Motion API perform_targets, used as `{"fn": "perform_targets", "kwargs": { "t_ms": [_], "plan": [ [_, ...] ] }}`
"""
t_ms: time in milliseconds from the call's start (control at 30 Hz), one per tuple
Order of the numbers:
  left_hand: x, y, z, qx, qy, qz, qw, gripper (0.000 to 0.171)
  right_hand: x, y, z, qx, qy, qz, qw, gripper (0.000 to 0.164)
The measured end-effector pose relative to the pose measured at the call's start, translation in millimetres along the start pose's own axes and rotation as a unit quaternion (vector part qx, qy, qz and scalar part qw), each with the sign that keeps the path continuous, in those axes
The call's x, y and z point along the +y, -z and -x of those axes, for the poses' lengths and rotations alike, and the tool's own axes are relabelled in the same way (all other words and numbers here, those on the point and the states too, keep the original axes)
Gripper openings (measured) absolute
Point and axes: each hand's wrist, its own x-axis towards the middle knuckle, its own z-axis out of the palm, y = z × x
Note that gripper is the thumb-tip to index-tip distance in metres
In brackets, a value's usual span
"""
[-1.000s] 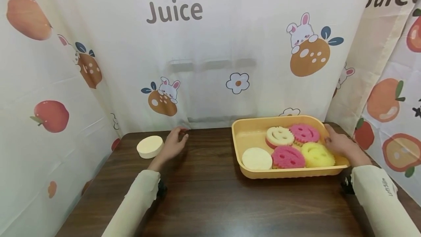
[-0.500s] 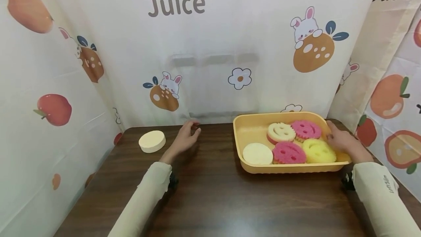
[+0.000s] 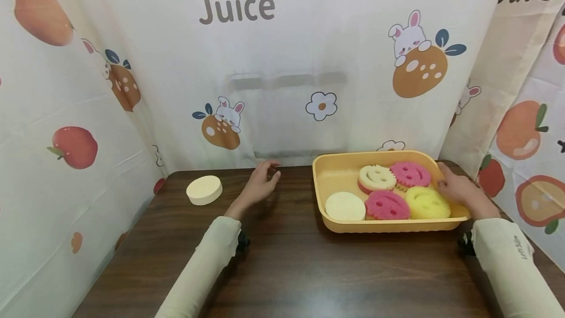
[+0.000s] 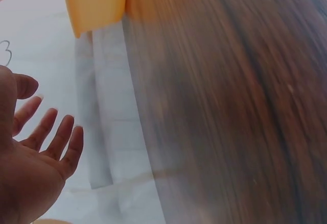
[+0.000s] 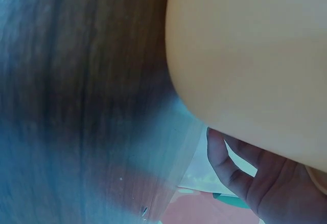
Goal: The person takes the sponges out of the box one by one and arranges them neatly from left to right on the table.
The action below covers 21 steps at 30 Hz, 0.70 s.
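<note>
My right hand (image 3: 456, 190) grips the right end of a yellow-orange plastic tray (image 3: 324, 180); in the right wrist view its fingers (image 5: 225, 160) lie against the outer wall, with part of the thumb at the rim. Inside the tray lie smiley-face sponges: a cream one (image 3: 377, 178) with a red underside, two pink ones (image 3: 388, 205) and a yellow one (image 3: 427, 203). A plain cream round disc (image 3: 346, 206) lies at the tray's front left. My left hand (image 3: 260, 185) hovers left of the tray, holding nothing, fingers loosely bent and spread in the left wrist view.
A second cream round disc (image 3: 204, 190) lies on the dark wooden table (image 3: 309, 269) at the back left, left of my left hand. Printed curtains (image 3: 282, 63) hang close behind the table and on both sides.
My left hand has moved right, away from the disc at the back left and toward the tray. My right hand keeps its place on the tray. The head view has shifted slightly.
</note>
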Motion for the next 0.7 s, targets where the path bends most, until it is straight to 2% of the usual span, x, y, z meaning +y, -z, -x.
{"fn": "perform_targets", "kwargs": {
  "t_ms": [200, 467, 700],
  "plan": [
    [8.8, -5.9, -2.1, 0.006, -0.021, 0.006, 0.9997, 0.033, 1, -2, 0, 0.001, -0.003, 0.006, 1.0, 0.069],
    [16.0, -12.3, -4.0, -0.005, -0.036, 0.006, 0.9993, 0.034, 1, -3, 1, -0.005, -0.009, 0.006, 1.0, 0.071],
    [23.3, -18.9, -6.6, -0.01, -0.055, 0.009, 0.9984, 0.032, 0, -4, 0, 0.008, -0.002, 0.016, 1.0, 0.068]
  ]
}}
